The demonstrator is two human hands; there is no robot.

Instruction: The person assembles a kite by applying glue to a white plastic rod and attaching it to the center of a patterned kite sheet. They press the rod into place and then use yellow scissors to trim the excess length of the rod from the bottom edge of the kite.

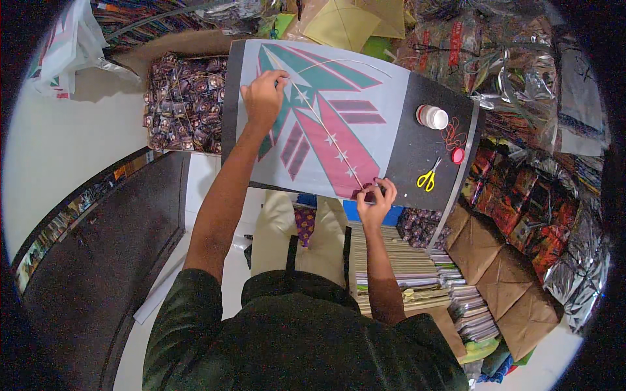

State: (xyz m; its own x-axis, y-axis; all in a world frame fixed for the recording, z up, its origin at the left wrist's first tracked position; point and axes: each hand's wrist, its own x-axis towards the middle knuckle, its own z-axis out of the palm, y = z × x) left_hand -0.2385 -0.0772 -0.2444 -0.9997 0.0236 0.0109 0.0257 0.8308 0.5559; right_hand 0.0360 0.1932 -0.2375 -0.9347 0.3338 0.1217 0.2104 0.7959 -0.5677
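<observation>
From where I stand, left hand (263,98) and right hand (377,201) pinch opposite ends of a thin, pale stick (318,117) over the flat white, red-and-green sheet (352,133); probably light, springy, best held there.

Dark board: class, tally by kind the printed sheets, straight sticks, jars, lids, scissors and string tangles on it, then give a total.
Printed sheet: 1
Straight stick: 1
White jar: 1
Red lid: 1
Yellow-handled scissors: 1 pair
Reddish string tangle: 1
Total: 6
</observation>
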